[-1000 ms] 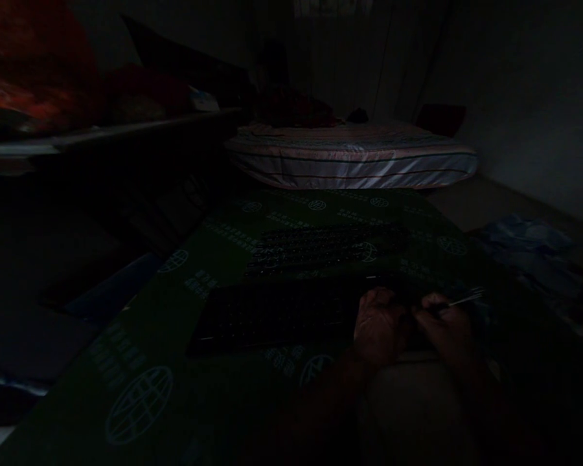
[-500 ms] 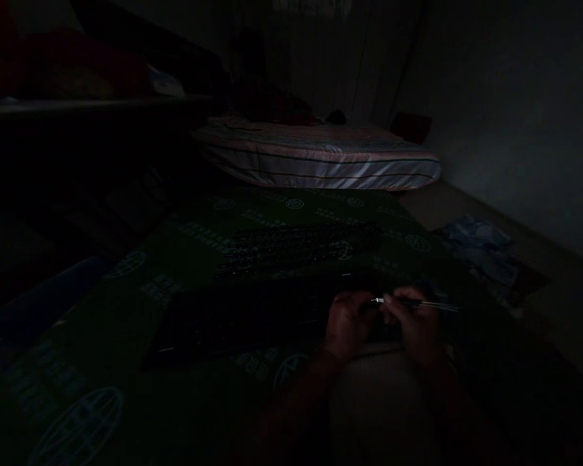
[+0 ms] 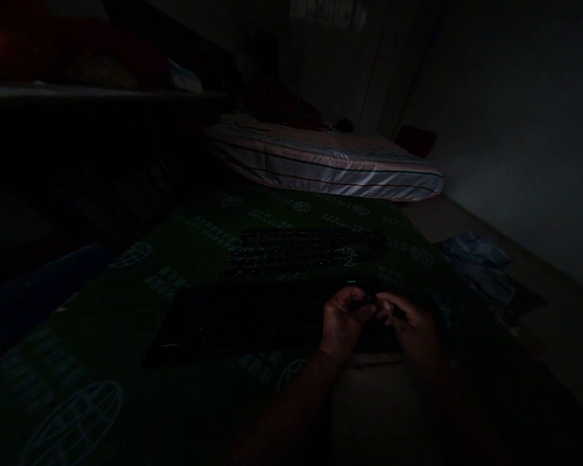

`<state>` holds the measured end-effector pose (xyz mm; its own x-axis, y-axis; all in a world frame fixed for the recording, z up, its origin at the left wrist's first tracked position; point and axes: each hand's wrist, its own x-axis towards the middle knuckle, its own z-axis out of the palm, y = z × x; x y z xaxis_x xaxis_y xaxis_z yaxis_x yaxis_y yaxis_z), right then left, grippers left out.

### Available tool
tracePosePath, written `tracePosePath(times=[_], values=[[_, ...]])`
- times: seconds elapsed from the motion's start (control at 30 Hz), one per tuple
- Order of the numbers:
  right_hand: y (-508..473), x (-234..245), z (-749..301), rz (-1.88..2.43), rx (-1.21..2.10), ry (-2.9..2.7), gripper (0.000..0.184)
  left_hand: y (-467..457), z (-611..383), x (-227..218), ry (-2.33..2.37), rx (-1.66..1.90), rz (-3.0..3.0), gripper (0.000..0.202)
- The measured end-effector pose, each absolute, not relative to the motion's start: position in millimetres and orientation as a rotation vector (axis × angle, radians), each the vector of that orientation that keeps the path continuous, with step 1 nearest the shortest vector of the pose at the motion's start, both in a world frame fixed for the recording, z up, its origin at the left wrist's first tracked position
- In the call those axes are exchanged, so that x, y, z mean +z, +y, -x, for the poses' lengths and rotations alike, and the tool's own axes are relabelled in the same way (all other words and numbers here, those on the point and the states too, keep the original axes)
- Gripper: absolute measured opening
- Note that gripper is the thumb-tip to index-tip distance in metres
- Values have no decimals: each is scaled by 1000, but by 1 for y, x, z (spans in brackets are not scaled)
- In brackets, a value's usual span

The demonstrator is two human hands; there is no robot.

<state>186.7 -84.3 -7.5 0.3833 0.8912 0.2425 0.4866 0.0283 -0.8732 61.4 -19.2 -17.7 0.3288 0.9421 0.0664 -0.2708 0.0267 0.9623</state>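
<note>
The scene is very dark. A long black keyboard (image 3: 252,317) lies on the green printed sheet (image 3: 175,414). Behind it, rows of small dark pieces that look like loose keycaps (image 3: 301,247) are spread out. My left hand (image 3: 342,320) is over the keyboard's right part, its thumb and forefinger pinched together. Facing it, my right hand (image 3: 411,320) has its fingertips pressed together close to the left fingertips. Whatever sits between the fingers is too small and dark to name. No tool shows clearly in either hand.
At the back stands a mattress (image 3: 330,171) with a striped cover. Crumpled cloth (image 3: 473,249) lies on the floor to the right. On the left are a shelf (image 3: 126,95) with things piled on it and a dark blue object (image 3: 43,278).
The thin shiny tool that showed in my right hand is no longer visible. My right fingers have turned in toward the left ones. The view has shifted slightly.
</note>
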Motion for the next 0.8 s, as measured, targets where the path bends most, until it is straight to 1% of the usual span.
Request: tracePosePath(times=[0.07, 0.2, 0.63, 0.8], values=[[-80, -4, -186, 1638, 468, -1339, 25, -19, -61, -18, 728, 1098, -1106, 15], [-74, 3, -182, 1691, 515, -1437, 30, -17, -60, -19, 703, 1111, -1007, 20], [-63, 6, -190, 1567, 404, -1623, 20, -15, -55, -12, 649, 1003, -870, 25], [-67, 10, -189, 1527, 314, -1713, 22, -14, -53, -11, 634, 974, -852, 26]])
